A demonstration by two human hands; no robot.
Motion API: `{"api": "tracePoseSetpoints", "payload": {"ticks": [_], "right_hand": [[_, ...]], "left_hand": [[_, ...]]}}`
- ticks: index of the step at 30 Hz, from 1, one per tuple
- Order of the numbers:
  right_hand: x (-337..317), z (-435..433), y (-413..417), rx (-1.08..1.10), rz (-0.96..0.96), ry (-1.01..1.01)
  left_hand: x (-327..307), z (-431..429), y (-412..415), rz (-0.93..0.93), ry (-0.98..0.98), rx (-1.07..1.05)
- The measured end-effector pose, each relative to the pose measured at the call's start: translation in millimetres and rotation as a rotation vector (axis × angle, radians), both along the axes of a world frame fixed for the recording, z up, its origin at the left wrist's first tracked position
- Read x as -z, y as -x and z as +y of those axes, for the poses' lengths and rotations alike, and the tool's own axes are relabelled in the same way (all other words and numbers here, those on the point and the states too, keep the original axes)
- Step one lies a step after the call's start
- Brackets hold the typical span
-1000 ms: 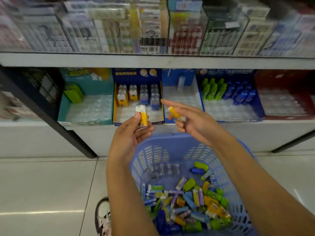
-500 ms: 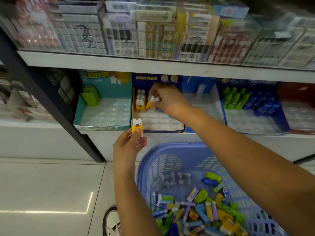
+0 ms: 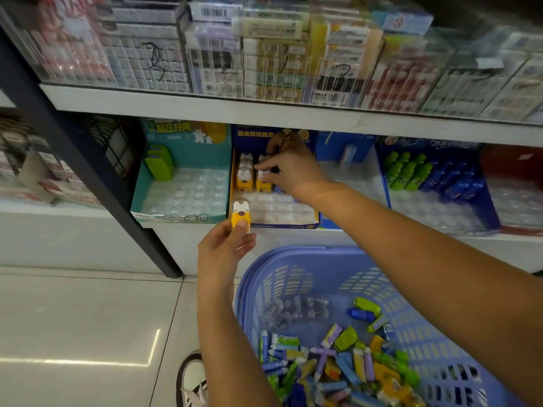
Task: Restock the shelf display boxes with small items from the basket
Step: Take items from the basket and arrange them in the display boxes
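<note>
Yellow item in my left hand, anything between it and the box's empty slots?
Nothing visible. The yellow item is held at the display box's front edge, beside bare slots; the right hand is farther back.

Single head-worn wide-angle view — faces forward and down, close to shelf (image 3: 264, 113). Display boxes (image 3: 176, 217) at 12 o'clock, basket (image 3: 293, 255) at 5 o'clock, floor (image 3: 73, 318) at 8 o'clock — left hand (image 3: 223, 251), right hand (image 3: 291, 168) near centre.

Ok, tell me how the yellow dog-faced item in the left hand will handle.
Probably light and stiff: the left hand pinches the yellow item by its base and it stands unbent. Its glossy shell may be slippery. Tall and narrow, it could tip unsupported.
</note>
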State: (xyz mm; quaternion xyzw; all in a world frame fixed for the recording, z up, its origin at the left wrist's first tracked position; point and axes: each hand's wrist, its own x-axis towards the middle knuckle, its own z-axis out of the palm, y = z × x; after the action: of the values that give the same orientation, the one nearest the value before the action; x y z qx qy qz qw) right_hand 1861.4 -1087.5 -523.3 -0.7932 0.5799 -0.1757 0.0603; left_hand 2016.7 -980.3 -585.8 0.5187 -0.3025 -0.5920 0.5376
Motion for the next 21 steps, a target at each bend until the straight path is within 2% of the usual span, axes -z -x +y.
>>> {"api": "tracePoseSetpoints", "payload": {"ticks": [3,5,7,10,13,14,16,21], "right_hand": [[-0.5,16.3,2.4,0.021,-0.052,-0.035],[0.9,41.9,5.3,0.020,-0.284,-0.084],[0.0,67.2,10.3,-0.007,-0.521,-0.238],[1.8,83.4,17.2,-0.001,-0.599,-0.339],[0.3,74.7,17.0,0.081,-0.659,-0.201],[-0.7,68.3,14.6,0.090,-0.652,-0.145],[-2.2,54.2,5.3,0.072,-0.566,-0.072],[4.9,28.3,-19.8,-0.017,-0.241,-0.069]], "left_hand": [[-4.2,1.7,4.4,-0.022,0.029,0.042],[-7.9,1.3,8.0,-0.021,0.062,0.095],[-12.2,1.4,12.4,-0.059,0.115,0.186],[-15.4,1.5,20.5,-0.154,0.169,0.264],[-12.5,-2.9,25.9,-0.465,0.142,0.074],[-11.0,-4.1,25.9,-0.565,0.130,-0.013],[-8.9,-4.5,24.3,-0.629,0.122,-0.133],[-1.6,-5.8,16.6,-0.655,0.125,-0.091]]}}
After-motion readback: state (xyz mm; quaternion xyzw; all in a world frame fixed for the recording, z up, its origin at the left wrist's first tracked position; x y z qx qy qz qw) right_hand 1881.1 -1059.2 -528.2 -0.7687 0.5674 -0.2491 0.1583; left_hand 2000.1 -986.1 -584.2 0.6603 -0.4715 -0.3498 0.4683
